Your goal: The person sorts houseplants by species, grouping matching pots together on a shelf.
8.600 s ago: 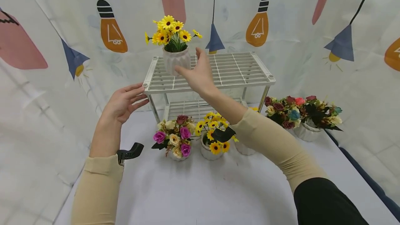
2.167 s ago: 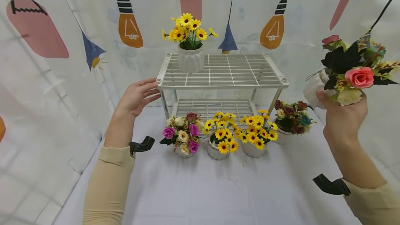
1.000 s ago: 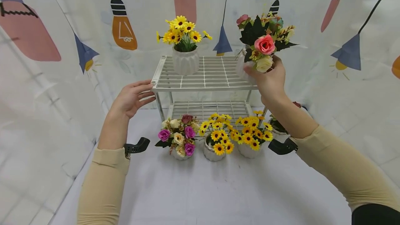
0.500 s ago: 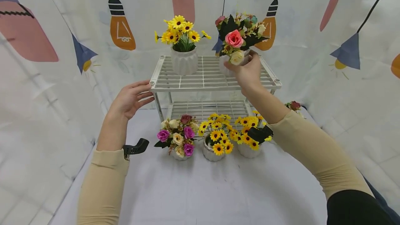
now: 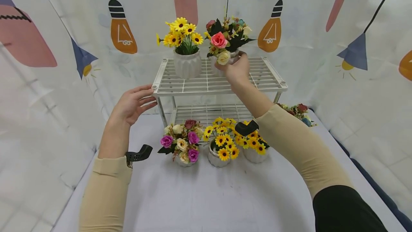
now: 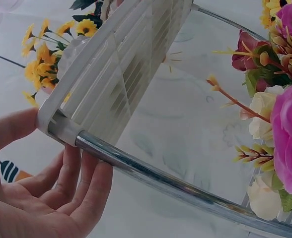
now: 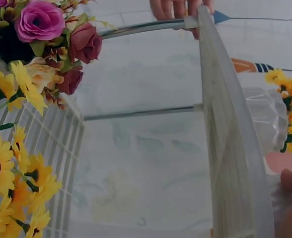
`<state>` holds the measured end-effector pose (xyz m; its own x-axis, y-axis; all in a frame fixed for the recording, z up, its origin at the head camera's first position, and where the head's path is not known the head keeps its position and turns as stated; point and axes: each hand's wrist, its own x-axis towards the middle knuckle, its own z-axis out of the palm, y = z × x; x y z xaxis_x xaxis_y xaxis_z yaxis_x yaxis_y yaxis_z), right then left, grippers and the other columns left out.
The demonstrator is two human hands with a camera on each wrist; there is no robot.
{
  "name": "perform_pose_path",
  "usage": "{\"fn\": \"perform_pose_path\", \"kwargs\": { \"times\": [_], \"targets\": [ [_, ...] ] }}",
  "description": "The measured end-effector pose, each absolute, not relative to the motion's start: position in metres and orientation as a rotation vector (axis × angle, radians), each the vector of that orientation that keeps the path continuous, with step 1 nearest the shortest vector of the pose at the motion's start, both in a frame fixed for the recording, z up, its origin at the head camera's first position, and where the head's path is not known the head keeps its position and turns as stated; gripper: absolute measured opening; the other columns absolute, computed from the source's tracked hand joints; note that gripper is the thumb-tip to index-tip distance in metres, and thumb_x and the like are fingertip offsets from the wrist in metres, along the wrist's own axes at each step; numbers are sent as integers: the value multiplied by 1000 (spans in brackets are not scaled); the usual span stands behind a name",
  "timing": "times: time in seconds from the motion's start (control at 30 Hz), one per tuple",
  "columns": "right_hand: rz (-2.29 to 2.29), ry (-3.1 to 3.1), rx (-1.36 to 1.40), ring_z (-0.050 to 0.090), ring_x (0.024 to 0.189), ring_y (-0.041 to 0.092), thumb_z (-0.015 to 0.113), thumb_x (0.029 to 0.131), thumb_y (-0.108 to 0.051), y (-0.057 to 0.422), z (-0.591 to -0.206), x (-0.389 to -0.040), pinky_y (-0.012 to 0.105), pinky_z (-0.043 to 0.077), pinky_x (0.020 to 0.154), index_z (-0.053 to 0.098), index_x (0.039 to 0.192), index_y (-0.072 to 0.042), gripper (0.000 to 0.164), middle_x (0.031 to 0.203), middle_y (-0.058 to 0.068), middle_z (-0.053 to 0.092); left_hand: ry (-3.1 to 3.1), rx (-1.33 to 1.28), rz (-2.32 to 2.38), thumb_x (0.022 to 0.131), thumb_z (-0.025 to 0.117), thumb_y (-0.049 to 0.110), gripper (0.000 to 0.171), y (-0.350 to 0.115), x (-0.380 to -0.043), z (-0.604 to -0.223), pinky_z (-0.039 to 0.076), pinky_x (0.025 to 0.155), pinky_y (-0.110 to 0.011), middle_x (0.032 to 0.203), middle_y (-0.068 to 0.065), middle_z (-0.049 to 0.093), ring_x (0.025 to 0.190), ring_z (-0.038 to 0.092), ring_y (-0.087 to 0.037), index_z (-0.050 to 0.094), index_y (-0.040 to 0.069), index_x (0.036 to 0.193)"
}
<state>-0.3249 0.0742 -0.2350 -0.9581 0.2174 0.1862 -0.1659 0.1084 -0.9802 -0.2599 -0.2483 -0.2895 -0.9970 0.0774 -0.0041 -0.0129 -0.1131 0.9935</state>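
Note:
My right hand [image 5: 238, 70] grips a white ribbed flowerpot [image 5: 217, 69] of mixed artificial roses [image 5: 219, 40] at the rack's upper shelf. Whether the pot's base touches the slats is hidden. Close by on its left, a white pot [image 5: 187, 65] of yellow daisies stands upright on that shelf. My left hand [image 5: 130, 106] touches the front left corner of the white two-tier rack [image 5: 193, 93]. In the left wrist view its fingers [image 6: 94, 191] lie fairly straight against the corner and metal leg [image 6: 151, 179].
Before the rack stand a pot of purple and cream roses [image 5: 182, 142] and two pots of yellow daisies [image 5: 219, 157], [image 5: 255, 155], the latter partly behind my right arm. Red and blue flowers [image 5: 300, 112] show at the rack's right. The lower shelf [image 5: 209, 112] is behind them.
My right hand has brought the rose pot from the far right, leftward over the upper shelf to beside the daisy pot. My left hand stays at the rack's corner.

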Motion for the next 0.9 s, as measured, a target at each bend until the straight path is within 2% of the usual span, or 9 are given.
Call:
{"fn": "perform_pose_path", "kwargs": {
  "times": [0.17, 0.4, 0.7, 0.8, 0.9],
  "targets": [
    [1910, -2128, -39, 49, 115, 18, 87, 83, -8, 69, -236, -330, 25, 51, 89, 37, 149, -4, 82, 131, 10, 47, 2052, 88, 2305, 101, 70, 25, 67, -249, -261, -291, 55, 90, -26, 117, 1, 69, 107, 64, -16, 39, -2, 155],
    [1836, -2190, -46, 48, 129, 18, 89, 82, -12, 61, -235, -336, 23, 45, 102, 40, 148, -6, 83, 143, 7, 49, 2042, 81, 2309, 101, 70, 25, 66, -250, -262, -291, 55, 90, -26, 122, -1, 67, 108, 64, -16, 40, -1, 154],
    [1722, -2309, 48, 48, 128, 18, 89, 82, -14, 64, -235, -332, 24, 45, 102, 38, 147, -6, 83, 141, 7, 49, 2020, 85, 2332, 101, 70, 23, 67, -251, -261, -290, 57, 88, -26, 112, 3, 69, 106, 65, -16, 39, -3, 154],
    [1669, -2372, 95, 45, 134, 19, 88, 84, -15, 71, -233, -325, 25, 41, 108, 34, 151, -6, 87, 147, 9, 45, 2029, 80, 2330, 101, 70, 24, 66, -250, -262, -291, 57, 87, -25, 112, 2, 70, 105, 66, -16, 41, -2, 153],
    [1621, -2450, 106, 33, 147, 19, 84, 87, -22, 81, -231, -313, 29, 34, 116, 22, 161, -8, 98, 162, 9, 33, 2042, 76, 2324, 101, 70, 24, 66, -249, -262, -291, 57, 87, -25, 114, 2, 69, 106, 65, -16, 40, -2, 154]
  ]
}}
